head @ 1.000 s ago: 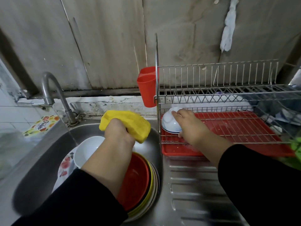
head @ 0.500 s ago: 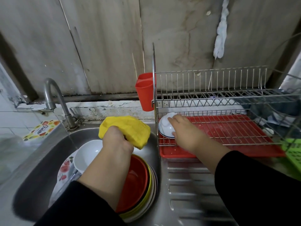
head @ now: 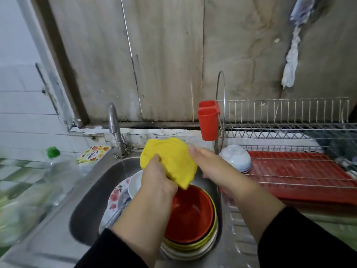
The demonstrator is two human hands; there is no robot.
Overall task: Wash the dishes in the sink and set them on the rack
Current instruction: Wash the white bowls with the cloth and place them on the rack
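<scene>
step: between dishes, one white bowl upturned on rack | left hand fingers grip yellow cloth over sink | right hand fingers straight, touching cloth | next, as I judge: lift red bowl off stack, scrub under running tap

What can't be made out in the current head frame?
- Left hand fingers: curled into the yellow cloth, which hides them.
- Dishes under the red bowl: only rims show, count unclear.
- White bowl and floral plate in the sink: partly behind the left arm.
- Bottle, far left: motion-blurred.
- Rack: cut off by the right edge.
- Right hand palm side: faces away.
</scene>
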